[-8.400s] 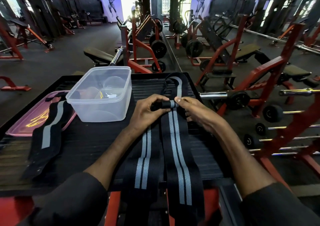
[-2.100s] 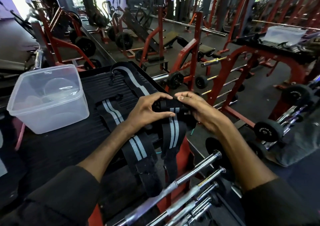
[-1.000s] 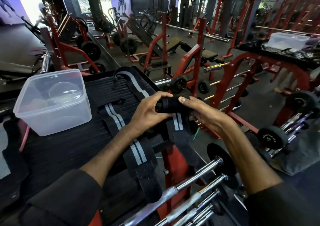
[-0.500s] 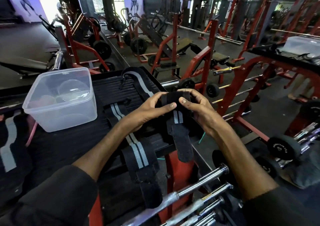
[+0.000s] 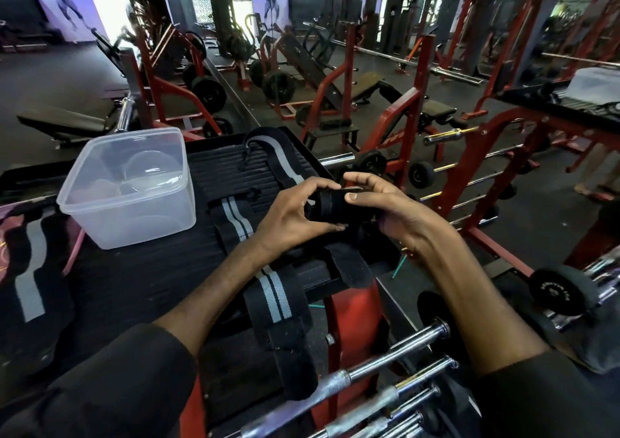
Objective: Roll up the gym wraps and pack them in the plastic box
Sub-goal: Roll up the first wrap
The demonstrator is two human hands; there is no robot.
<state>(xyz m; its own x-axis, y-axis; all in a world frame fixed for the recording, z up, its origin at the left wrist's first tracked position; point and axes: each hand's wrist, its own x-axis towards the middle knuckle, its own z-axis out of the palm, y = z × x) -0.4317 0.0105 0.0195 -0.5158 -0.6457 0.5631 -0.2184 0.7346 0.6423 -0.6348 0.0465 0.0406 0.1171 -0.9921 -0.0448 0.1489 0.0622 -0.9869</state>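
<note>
A black gym wrap rolled into a thick cylinder [image 5: 335, 206] sits between both hands above the black ribbed table [image 5: 141, 280]. My left hand [image 5: 292, 212] grips its left end with curled fingers. My right hand [image 5: 385, 209] grips the right end, thumb on top. The roll's short black tail [image 5: 352, 266] hangs down over the table's edge. A second black wrap with grey stripes [image 5: 268, 293] lies flat under my left forearm and droops off the near edge. The clear plastic box [image 5: 131, 189] stands open to the left, with no wraps in it.
Another striped wrap [image 5: 278, 155] curves along the table's far right side. A further wrap [image 5: 30, 290] lies on a pink lid [image 5: 72, 259] at the far left. Chrome barbell ends [image 5: 369, 370] jut below the table. Red racks and benches fill the floor beyond.
The long loose strip has been wound up into a thick roll; only a short tail hangs now. The roll was lifted off the table between both hands. The view turned right, then drifted back left.
</note>
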